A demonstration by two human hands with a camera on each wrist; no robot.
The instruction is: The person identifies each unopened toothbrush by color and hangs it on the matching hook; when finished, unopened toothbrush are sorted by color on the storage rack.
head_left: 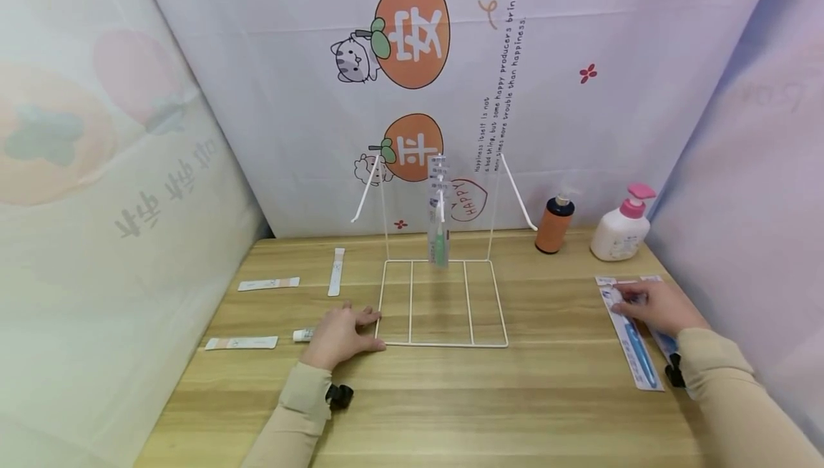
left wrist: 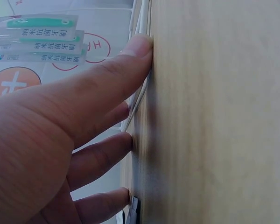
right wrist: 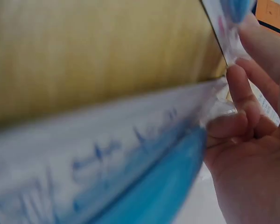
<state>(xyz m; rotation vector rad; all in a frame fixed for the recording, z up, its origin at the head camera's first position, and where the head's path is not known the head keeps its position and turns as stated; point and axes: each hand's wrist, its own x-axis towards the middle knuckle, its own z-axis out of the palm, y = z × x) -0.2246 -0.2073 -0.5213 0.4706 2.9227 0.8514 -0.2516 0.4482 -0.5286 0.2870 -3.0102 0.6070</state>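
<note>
My right hand (head_left: 661, 305) pinches the upper end of a packaged toothbrush (head_left: 637, 355) with a blue handle, at the table's right side. A second blue toothbrush pack (right wrist: 144, 172) lies under that hand and wrist, partly hidden. My left hand (head_left: 340, 335) rests at the front left corner of a white wire rack (head_left: 444, 345), thumb and fingertips touching its base wires; the fingers look fairly straight in the left wrist view. Several toothbrush packs (head_left: 440, 242), the front one with a green handle, hang on the rack's middle hook.
A small white tube (head_left: 302, 335) lies beside my left hand. Slim white sachets (head_left: 241, 343) lie farther left. An orange bottle (head_left: 555, 226) and a white pump bottle (head_left: 621, 233) with a pink top stand at the back right. Printed cloth walls border the table.
</note>
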